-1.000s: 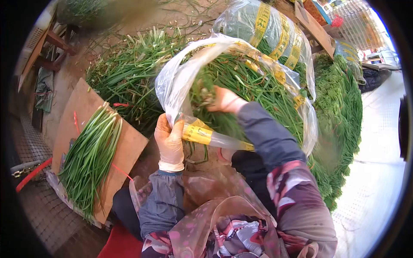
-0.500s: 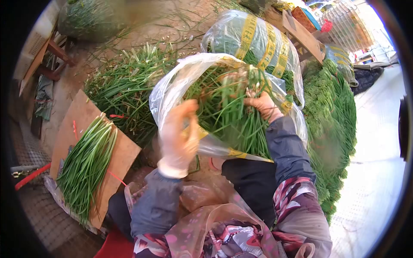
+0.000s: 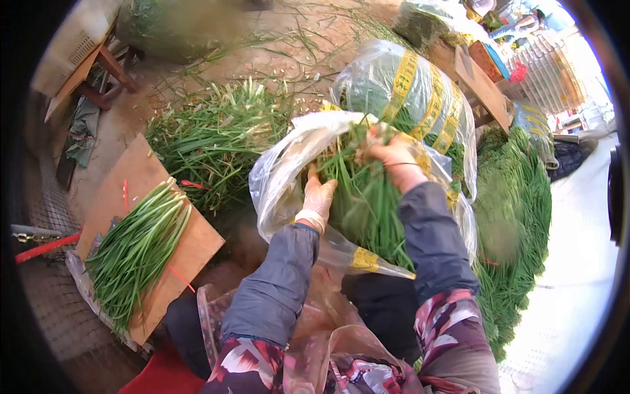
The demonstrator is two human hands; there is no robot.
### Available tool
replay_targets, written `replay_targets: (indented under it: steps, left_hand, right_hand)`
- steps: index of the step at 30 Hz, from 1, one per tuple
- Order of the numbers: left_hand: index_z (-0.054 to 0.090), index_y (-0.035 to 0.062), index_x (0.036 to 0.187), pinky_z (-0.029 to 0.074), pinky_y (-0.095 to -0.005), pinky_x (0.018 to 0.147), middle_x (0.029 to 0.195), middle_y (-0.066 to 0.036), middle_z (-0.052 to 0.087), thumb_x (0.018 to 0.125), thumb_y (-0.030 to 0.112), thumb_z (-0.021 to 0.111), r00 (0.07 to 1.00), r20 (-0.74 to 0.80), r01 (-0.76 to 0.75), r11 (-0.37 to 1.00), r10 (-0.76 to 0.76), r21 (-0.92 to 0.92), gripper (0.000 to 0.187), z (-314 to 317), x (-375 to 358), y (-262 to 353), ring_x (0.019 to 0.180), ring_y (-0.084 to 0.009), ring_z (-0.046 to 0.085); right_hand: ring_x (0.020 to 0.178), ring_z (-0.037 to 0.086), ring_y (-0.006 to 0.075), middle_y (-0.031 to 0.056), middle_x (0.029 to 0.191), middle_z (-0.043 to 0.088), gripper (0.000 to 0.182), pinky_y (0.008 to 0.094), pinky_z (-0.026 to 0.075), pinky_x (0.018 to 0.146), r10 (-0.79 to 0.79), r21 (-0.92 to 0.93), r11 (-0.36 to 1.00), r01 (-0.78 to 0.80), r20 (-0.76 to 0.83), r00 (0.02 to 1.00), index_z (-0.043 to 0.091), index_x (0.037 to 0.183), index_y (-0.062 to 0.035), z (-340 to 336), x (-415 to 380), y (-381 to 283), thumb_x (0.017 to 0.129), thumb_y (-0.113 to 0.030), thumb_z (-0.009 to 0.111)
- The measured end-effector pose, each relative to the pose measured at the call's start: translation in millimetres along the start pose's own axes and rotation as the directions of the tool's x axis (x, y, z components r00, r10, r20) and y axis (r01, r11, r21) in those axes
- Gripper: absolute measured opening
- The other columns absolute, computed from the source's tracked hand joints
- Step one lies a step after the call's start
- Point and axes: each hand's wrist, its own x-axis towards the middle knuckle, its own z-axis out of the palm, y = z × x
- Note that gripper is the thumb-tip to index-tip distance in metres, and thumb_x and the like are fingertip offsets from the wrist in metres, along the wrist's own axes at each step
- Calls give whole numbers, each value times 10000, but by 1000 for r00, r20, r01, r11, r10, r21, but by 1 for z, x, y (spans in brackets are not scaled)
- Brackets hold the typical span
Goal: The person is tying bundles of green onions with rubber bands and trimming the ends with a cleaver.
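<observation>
An open clear plastic bag [image 3: 279, 177] with yellow tape lies before me, full of long green stalks [image 3: 377, 217]. My right hand [image 3: 392, 156] is closed around a bunch of these stalks at the bag's upper right, slightly blurred. Inside the left part of the opening, my left hand [image 3: 318, 197] reaches among the greens, thumb apart from the fingers, with fingertips partly hidden. To the left, a neat bunch of green stalks with pale ends [image 3: 141, 249] rests on a brown board [image 3: 190, 230].
A loose heap of greens [image 3: 210, 144] lies beyond the board. Behind the open bag sits a taped full bag [image 3: 420, 92]. Stacked greens [image 3: 512, 223] line the right side. A wooden stool [image 3: 98, 72] stands at upper left, and a plank [image 3: 482, 88] at upper right.
My left hand has moved right and into the bag's opening. My right hand has shifted slightly up with the stalks. The view has shifted, so the surroundings appear lower and farther right.
</observation>
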Motion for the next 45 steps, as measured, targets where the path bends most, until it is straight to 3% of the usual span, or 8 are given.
replay_targets:
  steps: [5, 7, 15, 19, 24, 36, 40, 45]
  left_hand:
    - [316, -33, 1426, 315, -317, 1061, 1411, -178, 423, 815, 79, 577, 1000, 25, -14, 996, 12, 89, 674, -10, -3, -25, 1277, -244, 421]
    - [406, -22, 1384, 356, -287, 1018, 1340, -123, 500, 834, 44, 548, 963, 267, 110, 950, -29, -293, 573, -5, -16, -9, 1189, -188, 479]
    - [501, 10, 1324, 397, -271, 968, 1247, -73, 566, 859, 65, 572, 827, 557, 19, 986, 77, -163, 473, 4, -64, 38, 1097, -145, 529]
    - [593, 33, 1200, 495, -273, 825, 1116, -64, 642, 878, 65, 621, 963, 122, -199, 938, 241, -284, 324, -12, -73, 47, 920, -140, 620]
    - [539, 19, 1249, 490, -408, 843, 1081, -190, 623, 834, 126, 601, 692, 176, -693, 576, 700, 433, 433, 18, -55, 26, 973, -314, 605]
    - [542, 24, 1271, 314, -381, 1075, 1334, -201, 504, 918, 301, 537, 695, 698, -450, 862, 173, 235, 448, 40, -100, 48, 1281, -337, 424]
    - [596, 80, 1241, 355, -363, 1061, 1330, -167, 525, 843, 394, 591, 901, 428, -304, 601, -72, 739, 506, -14, -42, -59, 1242, -327, 477]
    - [635, 74, 1157, 445, -384, 945, 1140, -182, 631, 824, 294, 583, 937, 301, -317, 794, 177, 519, 403, -4, -64, 6, 1080, -326, 590]
  right_hand:
    - [879, 580, 161, 25, 964, 641, 421, 304, 455, 827, 44, -95, 995, -18, 275, 961, 616, 1065, -50, 40, -6, -4, 695, -166, 780]
    - [961, 573, 168, 40, 1028, 638, 525, 306, 448, 863, 31, -124, 992, 19, 390, 920, 594, 1140, -53, 37, -2, -12, 687, -205, 812]
    - [1099, 584, 233, 104, 1197, 592, 719, 371, 454, 985, -96, 466, 877, -121, 416, 904, 375, 1404, -47, 0, -34, -2, 767, -62, 707]
    - [1086, 595, 253, 129, 1221, 578, 839, 385, 494, 941, -170, 549, 835, -40, 326, 930, 318, 1433, -30, -39, -82, -8, 708, -84, 737]
    - [1101, 581, 195, 68, 1207, 598, 922, 342, 430, 991, -225, 547, 828, 119, 130, 966, 343, 1421, -13, -55, -126, -14, 639, -119, 819]
    - [1055, 595, 185, 68, 1226, 592, 583, 350, 477, 917, -230, 332, 896, 296, -225, 947, 521, 1265, -49, -51, -201, -26, 730, -2, 748]
    - [1023, 577, 172, 74, 1193, 573, 643, 325, 490, 882, -428, 39, 861, 507, -482, 764, 435, 1356, -52, -150, -283, -94, 778, -141, 703]
    - [1002, 622, 241, 162, 1196, 586, 643, 400, 549, 869, -673, -258, 721, 644, -483, 560, 313, 1441, -30, -188, -373, -215, 881, -180, 591]
